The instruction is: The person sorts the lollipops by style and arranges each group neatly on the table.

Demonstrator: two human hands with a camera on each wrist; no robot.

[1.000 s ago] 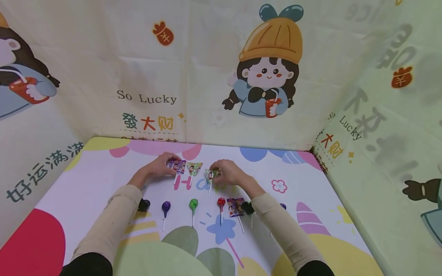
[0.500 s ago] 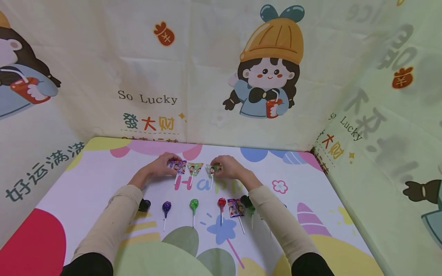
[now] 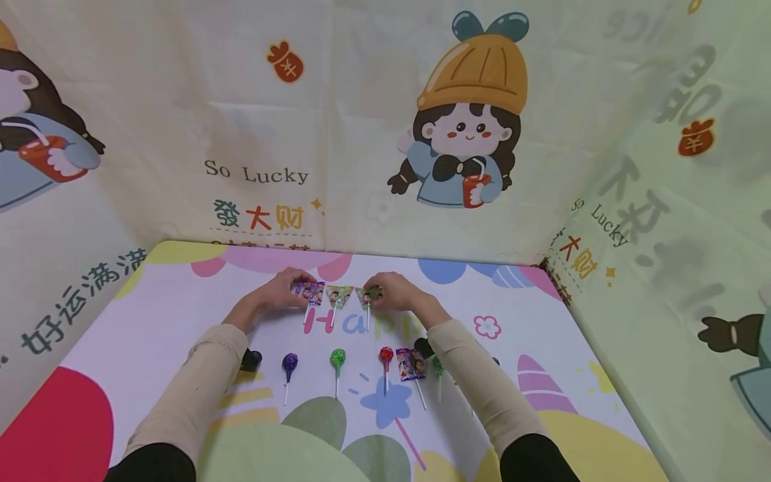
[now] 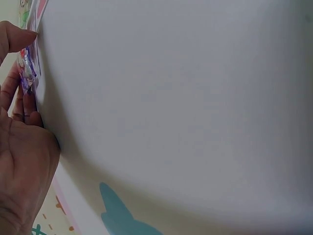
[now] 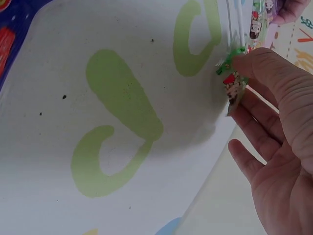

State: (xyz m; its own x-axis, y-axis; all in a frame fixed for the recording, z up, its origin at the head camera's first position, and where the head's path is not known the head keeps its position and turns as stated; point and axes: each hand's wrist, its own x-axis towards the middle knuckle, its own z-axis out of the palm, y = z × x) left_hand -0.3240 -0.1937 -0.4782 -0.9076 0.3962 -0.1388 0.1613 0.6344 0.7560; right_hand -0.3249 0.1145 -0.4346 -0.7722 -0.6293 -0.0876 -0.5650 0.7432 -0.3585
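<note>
At the back of the table, my left hand (image 3: pixel 280 289) pinches the left edge of a lollipop in a purple wrapper (image 3: pixel 312 292). In the left wrist view, thumb and fingers lie on either side of that crinkled wrapper (image 4: pixel 28 73). To its right lies a lollipop in a green wrapper (image 3: pixel 339 296), untouched. My right hand (image 3: pixel 397 292) holds another green-wrapped lollipop (image 3: pixel 365 296) by its right side, stick towards me. The right wrist view shows the thumb on this wrapper (image 5: pixel 234 88), with the fingers behind it.
Nearer me lie a purple lollipop (image 3: pixel 290 363), a green one (image 3: pixel 338 358), a red one (image 3: pixel 386 355) and a purple-wrapped one (image 3: pixel 411 365). Another green lollipop (image 3: pixel 438 366) is partly behind my right sleeve (image 3: pixel 482 381). A printed cloth wall (image 3: pixel 361 134) rises behind the table.
My right hand has moved slightly up and left with its green-wrapped lollipop, now level with the other two. My left hand has stayed put.
</note>
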